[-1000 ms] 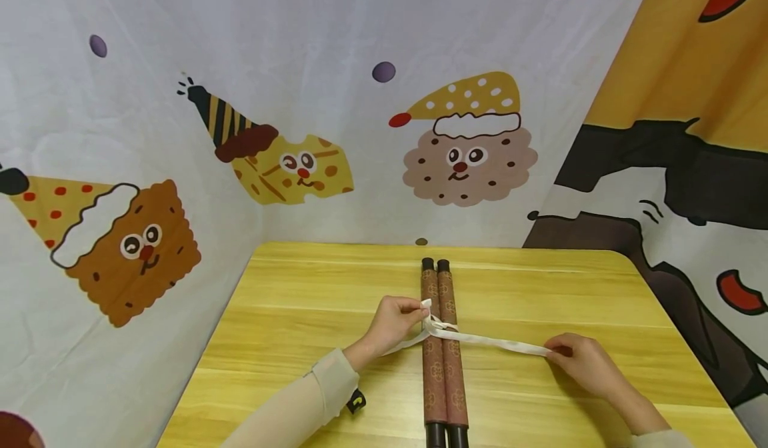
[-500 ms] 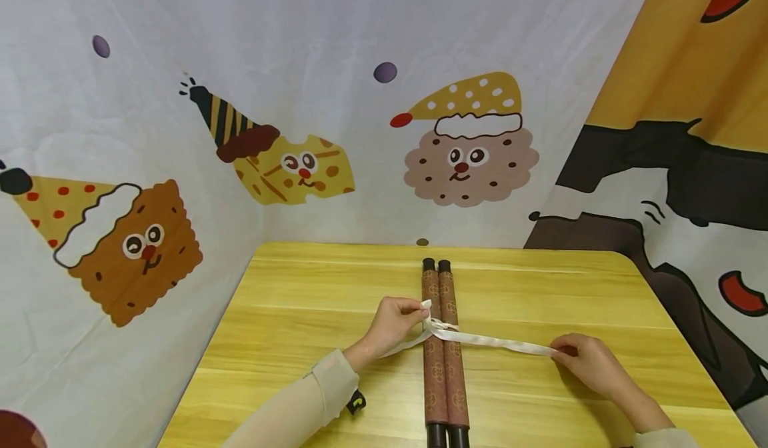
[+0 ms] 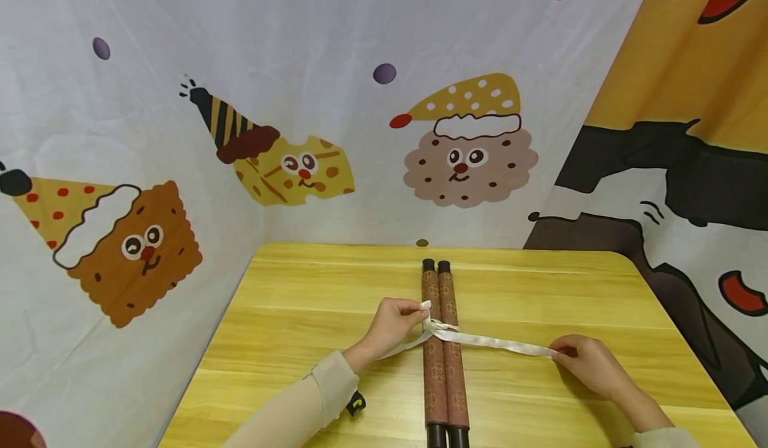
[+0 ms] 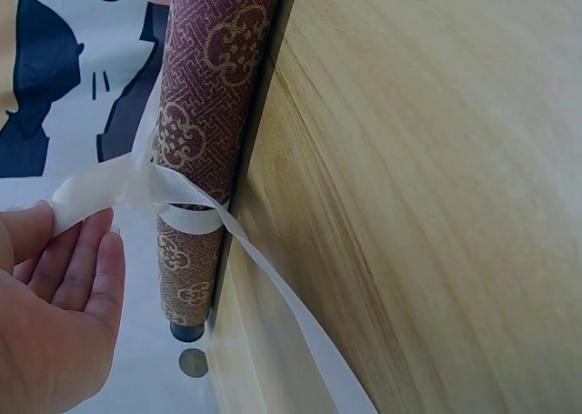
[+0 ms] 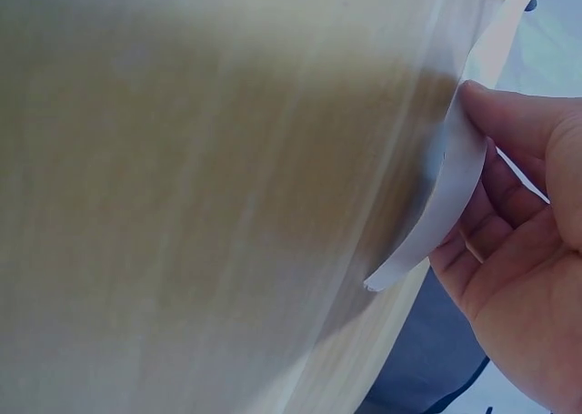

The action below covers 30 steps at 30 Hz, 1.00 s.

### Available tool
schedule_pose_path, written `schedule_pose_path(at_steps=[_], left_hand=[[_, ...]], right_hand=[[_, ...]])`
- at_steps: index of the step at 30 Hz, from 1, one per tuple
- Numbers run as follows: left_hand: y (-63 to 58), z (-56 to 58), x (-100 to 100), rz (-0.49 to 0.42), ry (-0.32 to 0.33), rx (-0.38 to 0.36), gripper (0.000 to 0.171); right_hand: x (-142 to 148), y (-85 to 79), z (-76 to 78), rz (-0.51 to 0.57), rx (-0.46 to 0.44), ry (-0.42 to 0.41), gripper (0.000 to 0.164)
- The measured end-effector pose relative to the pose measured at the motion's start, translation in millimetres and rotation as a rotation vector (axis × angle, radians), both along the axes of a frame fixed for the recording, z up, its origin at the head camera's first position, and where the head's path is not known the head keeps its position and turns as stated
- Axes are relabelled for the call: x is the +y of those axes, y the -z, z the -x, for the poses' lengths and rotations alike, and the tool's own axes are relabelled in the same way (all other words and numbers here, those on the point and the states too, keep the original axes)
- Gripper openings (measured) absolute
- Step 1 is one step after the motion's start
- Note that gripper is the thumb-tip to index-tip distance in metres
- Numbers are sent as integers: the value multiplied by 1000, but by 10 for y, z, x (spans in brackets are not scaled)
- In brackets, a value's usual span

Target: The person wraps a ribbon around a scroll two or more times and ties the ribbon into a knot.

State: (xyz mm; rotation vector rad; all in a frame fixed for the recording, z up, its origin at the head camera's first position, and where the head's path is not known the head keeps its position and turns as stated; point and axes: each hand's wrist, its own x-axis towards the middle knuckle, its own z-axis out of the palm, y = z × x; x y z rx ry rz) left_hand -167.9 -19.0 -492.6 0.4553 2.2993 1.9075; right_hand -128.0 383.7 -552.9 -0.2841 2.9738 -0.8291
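Two brown patterned scroll rolls [image 3: 437, 368] with black end knobs lie side by side on the table, pointing away from me. A white ribbon [image 3: 498, 343] wraps round them and crosses in a knot on top. My left hand [image 3: 390, 328] pinches a short upright piece of the ribbon between thumb and fingers, just left of the knot. In the left wrist view this piece looks like a flat loop, and a loose tail runs down over the tabletop. Out to the right, my right hand [image 3: 585, 361] pinches the other tail, stretched nearly straight; its end [image 5: 386, 277] pokes out past the fingers.
The wood-grain table [image 3: 324, 275] meets a white cloth backdrop [image 3: 336, 221] with cartoon prints at the back and left. A darker printed cloth [image 3: 648, 201] hangs at the right. A small black object [image 3: 357, 403] shows beneath the left sleeve.
My right hand has shifted slightly to the right with its ribbon tail. The left hand and the scroll rolls stay in place.
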Motion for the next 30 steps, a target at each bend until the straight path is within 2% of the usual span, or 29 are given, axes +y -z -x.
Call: schedule_pose_path(at_steps=[13,20,24,27,30], left_hand=[[0,-7,0,-7,3,-17,9],[-12,6,10,7,3,-20,9],[170,95,19,12,1,-27,11],[308,152,21,6,7,-33,16],[315,143,14,-3,19,-34,22]], right_hand=[[-13,2,45,-3,-56,-23,6],[-113,-96,92,18,-57,-14,21],[-285,-167,104,55,-11,-31,21],[-493,-220,102,81,23,-74,19],[-754,-278,99,94,47,-125,17]])
